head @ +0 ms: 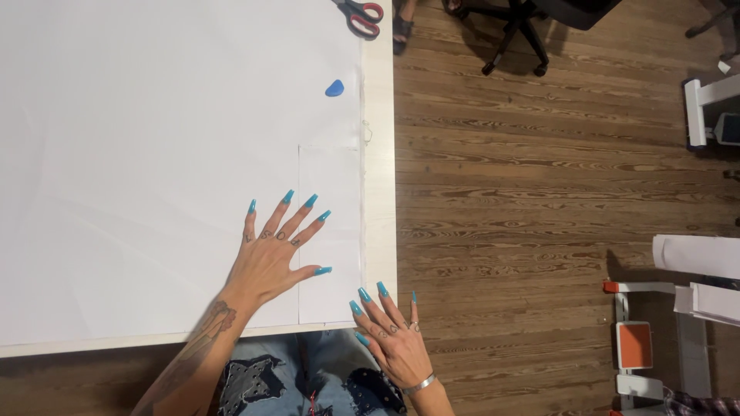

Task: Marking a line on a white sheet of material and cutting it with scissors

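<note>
A large white sheet (154, 154) covers a white table (379, 169). A narrow cut strip of the sheet (330, 185) lies along its right side. My left hand (274, 250) presses flat on the sheet, fingers spread, just left of the strip's cut line. My right hand (389, 335) hovers at the table's near right corner, fingers spread, its fingertips at the strip's lower right edge. Both hands have long teal nails and hold nothing.
A small blue chalk piece (334, 88) lies on the sheet near its right edge. Red-handled scissors (361, 15) rest at the top. Beyond the table are wooden floor (539, 192), an office chair base (515, 31) and a white and orange frame (640, 339).
</note>
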